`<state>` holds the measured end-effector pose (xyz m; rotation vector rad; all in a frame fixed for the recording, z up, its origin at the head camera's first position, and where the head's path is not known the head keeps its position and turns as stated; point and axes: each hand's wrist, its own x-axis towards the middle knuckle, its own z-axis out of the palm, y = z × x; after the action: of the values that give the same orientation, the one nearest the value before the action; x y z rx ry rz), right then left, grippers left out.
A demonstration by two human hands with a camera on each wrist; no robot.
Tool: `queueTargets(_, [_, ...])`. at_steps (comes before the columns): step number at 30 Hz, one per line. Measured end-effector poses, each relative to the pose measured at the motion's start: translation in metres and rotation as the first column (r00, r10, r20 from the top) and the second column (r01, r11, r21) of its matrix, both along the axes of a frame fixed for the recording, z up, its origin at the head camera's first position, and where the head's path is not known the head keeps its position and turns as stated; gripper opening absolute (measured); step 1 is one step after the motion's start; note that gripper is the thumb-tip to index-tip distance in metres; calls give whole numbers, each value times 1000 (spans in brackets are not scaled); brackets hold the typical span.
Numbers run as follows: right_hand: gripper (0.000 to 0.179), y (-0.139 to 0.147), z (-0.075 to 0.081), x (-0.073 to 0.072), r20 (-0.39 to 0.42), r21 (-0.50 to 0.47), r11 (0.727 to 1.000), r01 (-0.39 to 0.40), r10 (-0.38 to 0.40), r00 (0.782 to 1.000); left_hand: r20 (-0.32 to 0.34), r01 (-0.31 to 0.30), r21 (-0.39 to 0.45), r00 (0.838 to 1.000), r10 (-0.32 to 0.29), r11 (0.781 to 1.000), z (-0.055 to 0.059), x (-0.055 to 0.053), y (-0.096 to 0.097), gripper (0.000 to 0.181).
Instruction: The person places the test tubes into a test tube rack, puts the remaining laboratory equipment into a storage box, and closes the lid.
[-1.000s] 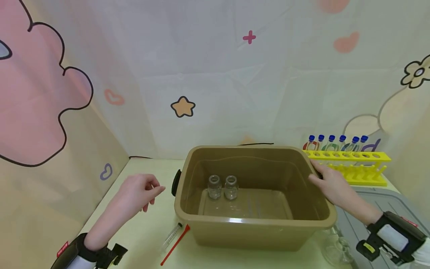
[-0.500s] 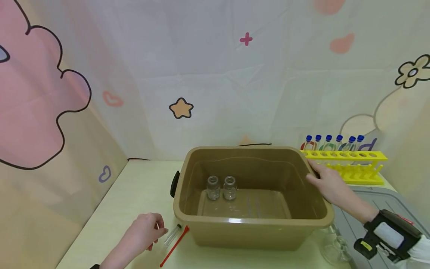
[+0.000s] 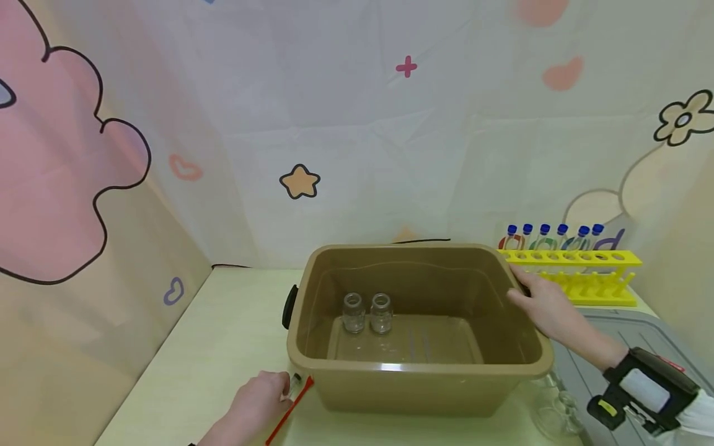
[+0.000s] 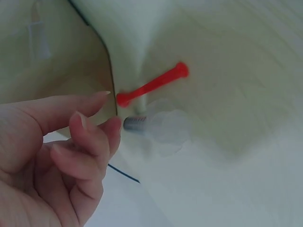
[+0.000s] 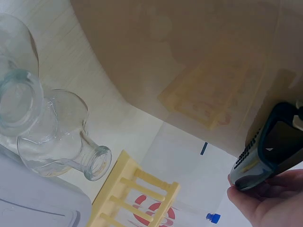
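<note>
My left hand (image 3: 253,409) is low at the table's front left, its fingers right by a slim clear tube (image 3: 292,385) with a dark end. In the left wrist view, the thumb and loosely bent fingers are spread beside that dark end, with nothing between them. A red stick (image 3: 298,396) with flared ends lies alongside the tube. My right hand (image 3: 549,310) holds the brown plastic tub (image 3: 407,393) by its black handle (image 5: 258,158) on the right side. Inside the tub, two small glass jars (image 3: 381,316) stand upright side by side.
Behind my right hand stands a yellow rack (image 3: 597,300) with several blue-capped test tubes (image 3: 545,232). A grey lid or tray (image 3: 608,328) lies at the right. Clear glass flasks (image 5: 54,146) stand close to the tub's right side. A printed sheet (image 3: 357,124) hangs behind.
My left hand has moved down from beside the tub's left end to the clear tube and now partly covers it. The right hand has stayed at the handle.
</note>
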<state>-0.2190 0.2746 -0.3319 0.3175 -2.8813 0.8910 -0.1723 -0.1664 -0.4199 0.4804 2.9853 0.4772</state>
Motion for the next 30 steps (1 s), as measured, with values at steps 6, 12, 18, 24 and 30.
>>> queueTargets(6, [54,0,-1,0,4,7,1000,3,-3,1000,-50,-1,-75,999,-3,997,-8,2,5,24])
queueTargets(12, [53,0,-1,0,-2,6,1000,5,-5,1000,-39,-8,-123,999,3,992,-14,4,9,23])
queueTargets(18, [53,1,-1,0,-5,5,1000,3,-3,1000,-116,-25,-162,993,6,986,-19,5,13,21])
queueTargets(24, [53,0,-1,1,-7,7,1000,-5,5,1000,-173,-34,-132,985,10,991,-25,5,17,23])
queueTargets(30, [53,1,-2,0,-5,-1,1000,1,-1,1000,-204,-64,-154,978,32,986,-26,4,20,26])
